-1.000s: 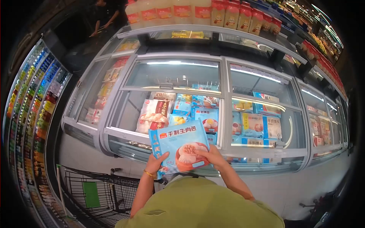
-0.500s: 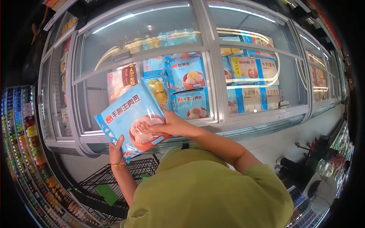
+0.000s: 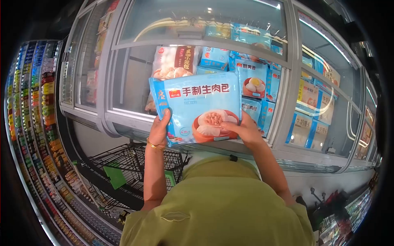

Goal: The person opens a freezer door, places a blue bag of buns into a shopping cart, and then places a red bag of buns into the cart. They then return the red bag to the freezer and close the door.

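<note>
A light-blue bag of frozen meat buns (image 3: 193, 106), printed with buns in a brown bowl, faces me in front of the freezer opening. My left hand (image 3: 159, 129) grips its lower left edge, thumb on the front. At the lower right side my right hand (image 3: 248, 129) holds it, the thumb lying over the bun picture. The other fingers of both hands are mostly hidden behind the bag. Behind it lie a clear-fronted bag of small buns (image 3: 174, 61) and a blue bag of custard buns (image 3: 253, 78).
The freezer (image 3: 287, 82) has framed glass doors and more frozen bags to the right. A black wire shopping cart (image 3: 135, 158) with green panels stands below left. Shelves (image 3: 35, 123) of packaged goods line the left side. Dark objects (image 3: 334, 213) are at the lower right.
The bag has turned from tilted to nearly level and faces me more squarely. Both hands still hold it. My view has shifted, so the freezer and cart appear further right.
</note>
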A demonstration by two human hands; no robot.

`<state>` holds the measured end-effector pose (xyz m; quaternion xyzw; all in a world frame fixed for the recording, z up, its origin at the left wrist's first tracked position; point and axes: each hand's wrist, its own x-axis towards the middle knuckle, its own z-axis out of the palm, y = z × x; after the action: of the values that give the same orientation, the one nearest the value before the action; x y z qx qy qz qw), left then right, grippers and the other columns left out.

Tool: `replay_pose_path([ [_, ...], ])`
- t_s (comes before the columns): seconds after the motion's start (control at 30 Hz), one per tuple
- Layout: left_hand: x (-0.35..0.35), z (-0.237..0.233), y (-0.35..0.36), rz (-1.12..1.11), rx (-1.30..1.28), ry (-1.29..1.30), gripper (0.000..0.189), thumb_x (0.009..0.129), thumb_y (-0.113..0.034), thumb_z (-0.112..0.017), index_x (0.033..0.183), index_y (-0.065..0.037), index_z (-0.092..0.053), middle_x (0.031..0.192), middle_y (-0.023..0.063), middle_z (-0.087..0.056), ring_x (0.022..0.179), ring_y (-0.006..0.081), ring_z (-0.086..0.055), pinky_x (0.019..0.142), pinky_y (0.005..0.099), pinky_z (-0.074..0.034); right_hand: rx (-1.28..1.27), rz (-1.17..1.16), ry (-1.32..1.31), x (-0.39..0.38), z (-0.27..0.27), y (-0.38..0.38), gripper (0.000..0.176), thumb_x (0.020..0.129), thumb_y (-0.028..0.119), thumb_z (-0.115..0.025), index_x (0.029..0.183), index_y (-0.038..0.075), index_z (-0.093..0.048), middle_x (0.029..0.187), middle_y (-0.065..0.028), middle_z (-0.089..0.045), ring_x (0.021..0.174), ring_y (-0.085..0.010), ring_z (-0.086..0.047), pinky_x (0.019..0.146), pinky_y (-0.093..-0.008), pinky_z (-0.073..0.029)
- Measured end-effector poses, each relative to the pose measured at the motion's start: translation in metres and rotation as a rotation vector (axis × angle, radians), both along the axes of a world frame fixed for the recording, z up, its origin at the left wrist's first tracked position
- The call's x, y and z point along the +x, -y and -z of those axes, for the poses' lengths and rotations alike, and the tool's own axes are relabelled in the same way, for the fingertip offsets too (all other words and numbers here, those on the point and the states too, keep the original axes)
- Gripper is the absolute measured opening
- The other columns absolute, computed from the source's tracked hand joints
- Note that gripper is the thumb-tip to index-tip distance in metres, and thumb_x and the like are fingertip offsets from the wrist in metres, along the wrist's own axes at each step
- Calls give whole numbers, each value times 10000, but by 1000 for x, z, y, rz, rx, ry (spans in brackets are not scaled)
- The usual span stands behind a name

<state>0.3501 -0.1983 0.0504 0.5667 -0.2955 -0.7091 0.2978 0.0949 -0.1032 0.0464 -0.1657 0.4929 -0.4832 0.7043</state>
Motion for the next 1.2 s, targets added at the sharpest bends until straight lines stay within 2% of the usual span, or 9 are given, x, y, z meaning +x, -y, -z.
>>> replay_pose_path([
  [0.33,45,-5,18,79,56,464,612,902,-387,-571,1283,76,-447,1230,110,-527,1081,171,-501,923,303,-396,-63,-152,22,43,6,23,489,841,217,-675,1238,-2,-493,1165,-99,-586,1020,-154,-561,868,-312,-463],
  [0.6,-14,16,59,180,-30,217,505,891,-327,-606,1228,33,-497,1131,67,-567,1009,138,-524,878,287,-418,65,83,-17,-2,47,57,512,907,431,-526,1121,-30,-583,1072,-98,-610,953,-144,-554,811,-302,-448],
  [0.67,-44,50,78,337,-23,118,453,874,-290,-631,1184,23,-524,1075,56,-585,970,119,-523,830,272,-428,344,241,-352,-23,54,68,551,877,447,-555,1106,-53,-585,1030,-109,-619,899,-153,-566,793,-305,-448],
  [0.87,-145,178,69,880,-2,357,414,861,-308,-569,1113,20,-576,912,135,-648,805,229,-629,679,340,-486,568,508,-483,-78,165,23,466,855,350,-552,1104,-43,-575,1036,-148,-618,947,-240,-584,798,-350,-450],
  [0.93,-158,239,50,1231,-180,689,371,824,-279,-573,1038,16,-637,989,194,-654,861,296,-651,692,383,-509,869,426,-635,-77,209,-7,399,843,266,-530,1075,-56,-573,1026,-179,-615,922,-248,-595,751,-382,-463],
  [1.0,-163,255,39,1542,-196,703,360,822,-305,-596,989,10,-645,898,169,-658,795,279,-652,662,383,-515,966,174,-742,-75,241,-28,396,793,190,-508,1071,-76,-599,1144,-268,-579,1023,-390,-586,826,-406,-478],
  [1.07,-162,271,29,1853,-214,711,357,820,-330,-620,940,4,-653,807,144,-662,728,263,-653,632,384,-520,1045,132,-700,-69,238,-35,379,788,198,-516,1042,-65,-618,1138,-272,-580,1029,-389,-581,853,-406,-467],
  [1.13,-160,275,21,2658,-1091,392,322,802,-311,-630,905,-10,-683,835,165,-679,786,299,-663,689,383,-535,1126,85,-656,-71,247,-43,363,784,205,-524,1013,-53,-637,1132,-276,-581,1034,-387,-577,881,-406,-456],
  [1.2,-167,279,9,2703,-985,466,315,779,-281,-649,962,-26,-683,912,144,-685,824,297,-664,720,368,-538,1141,-192,-634,-74,260,-49,444,774,192,-563,1162,-24,-564,1264,-237,-509,1139,-360,-520,956,-434,-402],
])
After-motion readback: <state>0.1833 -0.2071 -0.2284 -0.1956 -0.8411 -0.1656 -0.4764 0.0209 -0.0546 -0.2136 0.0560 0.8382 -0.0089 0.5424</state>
